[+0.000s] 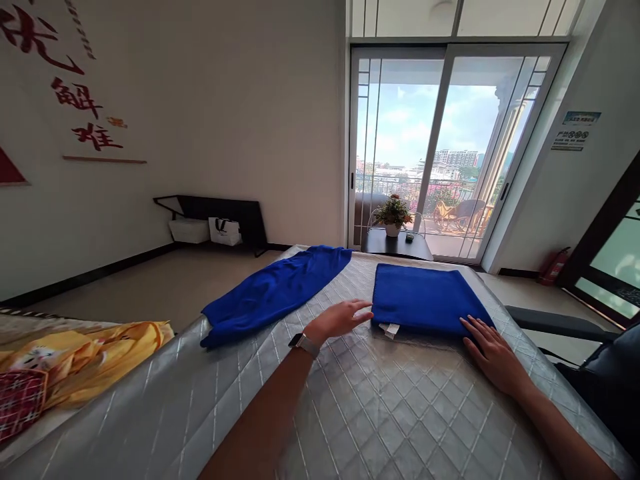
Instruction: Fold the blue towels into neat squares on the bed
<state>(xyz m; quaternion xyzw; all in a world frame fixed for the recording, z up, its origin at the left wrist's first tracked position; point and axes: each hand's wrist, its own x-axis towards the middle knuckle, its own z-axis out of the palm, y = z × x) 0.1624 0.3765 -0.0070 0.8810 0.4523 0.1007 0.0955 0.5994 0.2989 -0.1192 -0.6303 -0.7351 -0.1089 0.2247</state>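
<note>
A folded blue cloth (423, 297) lies flat on the grey quilted surface (390, 407), with a small white tag (390, 330) at its near left corner. My left hand (337, 320), a watch on its wrist, reaches to the cloth's left edge; its fingers are apart and hold nothing. Resting on the near right corner of the folded cloth is my right hand (493, 353), fingers spread and flat. A second blue cloth (277, 290), loose and wrinkled, lies to the left, apart from both hands.
Yellow printed fabric (115, 357) and a red checked piece (23, 400) lie at lower left. Beyond the far edge stands a small dark table (397, 245) with a potted plant (393, 217), before sliding glass doors. A dark bench (555, 320) stands at right.
</note>
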